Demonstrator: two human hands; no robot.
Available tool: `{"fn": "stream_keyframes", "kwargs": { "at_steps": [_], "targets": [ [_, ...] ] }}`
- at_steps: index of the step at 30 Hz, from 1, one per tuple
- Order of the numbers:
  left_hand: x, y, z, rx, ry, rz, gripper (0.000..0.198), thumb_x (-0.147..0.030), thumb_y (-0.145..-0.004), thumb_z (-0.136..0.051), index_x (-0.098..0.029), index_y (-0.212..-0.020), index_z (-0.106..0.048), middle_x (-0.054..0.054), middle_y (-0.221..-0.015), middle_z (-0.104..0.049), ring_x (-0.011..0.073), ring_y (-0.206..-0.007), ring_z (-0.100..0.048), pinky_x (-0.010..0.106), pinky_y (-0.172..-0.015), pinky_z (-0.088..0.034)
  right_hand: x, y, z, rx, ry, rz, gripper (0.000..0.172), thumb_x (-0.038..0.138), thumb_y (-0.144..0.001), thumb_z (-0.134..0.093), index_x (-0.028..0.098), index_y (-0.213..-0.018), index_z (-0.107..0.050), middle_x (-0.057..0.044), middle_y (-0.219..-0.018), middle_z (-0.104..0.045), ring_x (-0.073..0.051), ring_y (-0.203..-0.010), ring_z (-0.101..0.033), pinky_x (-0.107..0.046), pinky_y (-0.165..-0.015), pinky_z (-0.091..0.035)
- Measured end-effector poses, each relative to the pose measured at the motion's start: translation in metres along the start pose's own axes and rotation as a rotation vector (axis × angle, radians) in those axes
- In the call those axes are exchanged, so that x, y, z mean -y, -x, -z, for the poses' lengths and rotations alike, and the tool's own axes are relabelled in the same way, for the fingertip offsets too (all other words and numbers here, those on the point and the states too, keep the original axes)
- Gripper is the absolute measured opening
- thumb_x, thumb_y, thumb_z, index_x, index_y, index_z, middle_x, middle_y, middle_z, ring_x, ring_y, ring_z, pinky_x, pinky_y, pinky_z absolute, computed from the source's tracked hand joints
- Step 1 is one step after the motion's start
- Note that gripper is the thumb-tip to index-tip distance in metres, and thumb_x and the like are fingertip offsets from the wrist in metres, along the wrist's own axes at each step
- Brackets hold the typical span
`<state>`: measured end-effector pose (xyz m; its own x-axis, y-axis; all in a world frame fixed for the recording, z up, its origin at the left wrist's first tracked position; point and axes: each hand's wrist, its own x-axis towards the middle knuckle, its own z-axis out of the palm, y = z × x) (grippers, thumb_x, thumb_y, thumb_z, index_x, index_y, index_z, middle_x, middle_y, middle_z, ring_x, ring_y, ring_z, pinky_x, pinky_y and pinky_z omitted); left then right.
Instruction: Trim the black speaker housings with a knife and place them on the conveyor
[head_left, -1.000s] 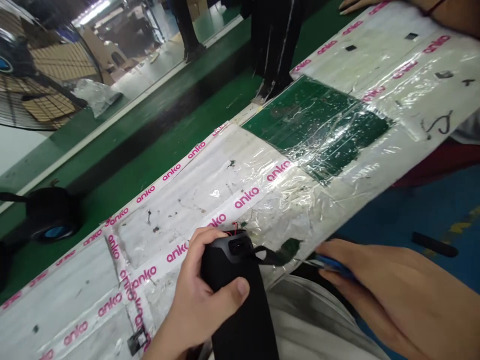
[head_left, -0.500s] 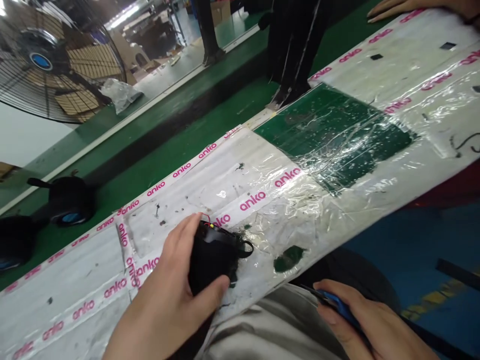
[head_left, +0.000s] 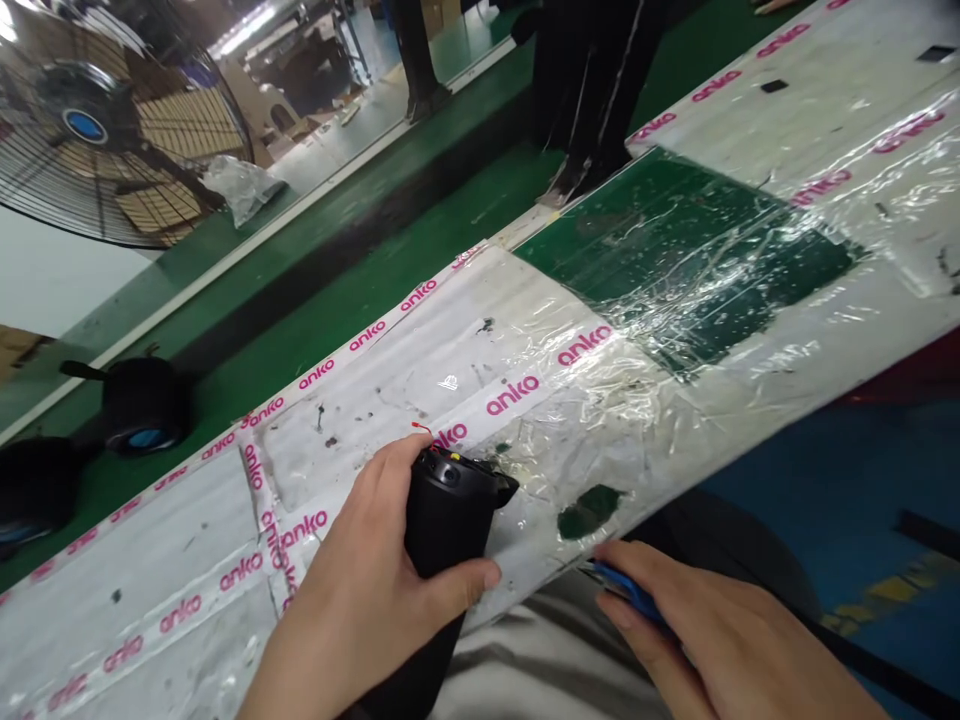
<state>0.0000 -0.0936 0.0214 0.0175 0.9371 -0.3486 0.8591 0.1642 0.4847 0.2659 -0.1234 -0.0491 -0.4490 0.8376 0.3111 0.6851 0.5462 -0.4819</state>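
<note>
Black cylindrical casing (head_left: 446, 520), a thin red wire (head_left: 421, 428) rising from its top end, sits firmly gripped in the left hand (head_left: 352, 570) over the film-wrapped, anko-taped bench (head_left: 375, 400); near right, the right hand (head_left: 720, 630) curls closed around blue-handled scissors (head_left: 626, 590) at the bench's near edge.

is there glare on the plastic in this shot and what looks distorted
In the head view, hard glare streaks across the clear plastic film over the green panel; the lights at top left burn out white; the wide lens visibly bends the scene, stretching the fan.
</note>
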Motion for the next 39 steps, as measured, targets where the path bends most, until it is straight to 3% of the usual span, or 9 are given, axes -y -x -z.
{"fn": "stream_keyframes", "kwargs": {
  "at_steps": [4,8,15,21,29,39],
  "targets": [
    [-0.001,0.000,-0.003,0.003,-0.017,-0.059,0.082,-0.045,-0.084,-0.076,-0.034,-0.154,-0.033,0.012,-0.161,-0.048,0.0387,-0.149,-0.048,0.067,-0.119,-0.045,0.009,-0.032,-0.006,-0.083,0.073,0.101,0.023,0.019,-0.114,-0.032,0.017,-0.115,-0.054,-0.003,-0.084,-0.073,-0.018,-0.064,-0.072,-0.031,-0.054,-0.053],
    [-0.003,0.001,-0.006,-0.001,-0.039,-0.110,0.086,-0.039,-0.086,-0.075,-0.035,-0.157,-0.027,0.013,-0.162,-0.046,0.0383,-0.151,-0.046,0.067,-0.121,-0.043,0.013,-0.047,-0.019,-0.032,0.139,0.138,0.020,0.009,-0.108,-0.035,0.014,-0.116,-0.053,-0.002,-0.079,-0.067,-0.019,-0.060,-0.067,-0.033,-0.051,-0.047],
    [-0.006,-0.002,-0.007,0.021,-0.036,-0.122,0.088,-0.031,-0.084,-0.075,-0.040,-0.155,-0.024,0.010,-0.159,-0.046,0.0366,-0.149,-0.048,0.069,-0.119,-0.045,0.018,-0.045,-0.024,-0.003,0.183,0.168,0.031,0.001,-0.094,-0.042,0.011,-0.121,-0.054,-0.003,-0.079,-0.063,-0.022,-0.058,-0.062,-0.037,-0.052,-0.045],
    [-0.007,0.000,-0.004,0.096,0.004,-0.035,0.092,-0.033,-0.083,-0.079,-0.039,-0.158,-0.026,0.010,-0.161,-0.048,0.0386,-0.143,-0.055,0.064,-0.116,-0.050,0.022,-0.043,-0.026,-0.004,0.242,0.140,0.031,0.002,-0.094,-0.042,0.011,-0.121,-0.054,-0.004,-0.077,-0.063,-0.023,-0.057,-0.062,-0.036,-0.051,-0.045],
    [-0.010,0.000,-0.010,0.011,0.066,-0.025,0.087,-0.029,-0.079,-0.078,-0.034,-0.155,-0.038,0.011,-0.159,-0.053,0.0404,-0.143,-0.055,0.064,-0.116,-0.049,0.018,-0.043,-0.025,-0.001,0.159,0.139,0.027,0.006,-0.098,-0.042,0.011,-0.121,-0.055,-0.004,-0.081,-0.065,-0.024,-0.059,-0.064,-0.038,-0.050,-0.045],
    [-0.009,0.000,-0.011,-0.017,0.042,-0.046,0.086,-0.030,-0.080,-0.079,-0.034,-0.155,-0.037,0.012,-0.155,-0.054,0.0401,-0.136,-0.062,0.063,-0.112,-0.053,0.024,-0.043,-0.021,0.039,0.306,0.165,0.037,0.000,-0.089,-0.041,0.010,-0.122,-0.055,-0.004,-0.080,-0.061,-0.022,-0.060,-0.059,-0.037,-0.055,-0.043]
  ]
}}
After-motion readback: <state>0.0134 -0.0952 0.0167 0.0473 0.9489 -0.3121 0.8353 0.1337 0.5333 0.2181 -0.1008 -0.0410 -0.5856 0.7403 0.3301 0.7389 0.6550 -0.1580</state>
